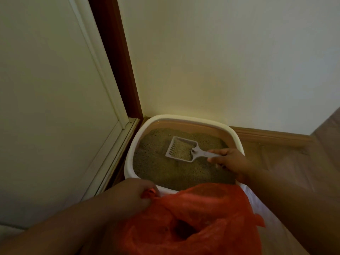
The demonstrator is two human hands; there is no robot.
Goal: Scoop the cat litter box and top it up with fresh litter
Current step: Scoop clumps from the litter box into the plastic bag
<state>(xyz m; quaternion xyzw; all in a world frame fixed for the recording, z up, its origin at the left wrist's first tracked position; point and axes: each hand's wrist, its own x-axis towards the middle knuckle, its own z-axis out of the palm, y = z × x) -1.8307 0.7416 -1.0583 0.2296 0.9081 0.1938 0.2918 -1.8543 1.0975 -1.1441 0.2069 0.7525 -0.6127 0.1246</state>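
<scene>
In the head view, the litter box (184, 120) stands in the corner, at the centre of the frame, against the wall and beside the door frame (117, 57). The right hand (230, 163) grips the handle of the scoop (181, 149) with curled fingers, arm reaching in from the lower right; the scoop lies on the litter (161, 168), filled with grains, probably for sifting. The left hand (129, 196) pinches the edge of the red bag (198, 214) at the lower centre, just at the near rim, likely so the waste travels a short way.
</scene>
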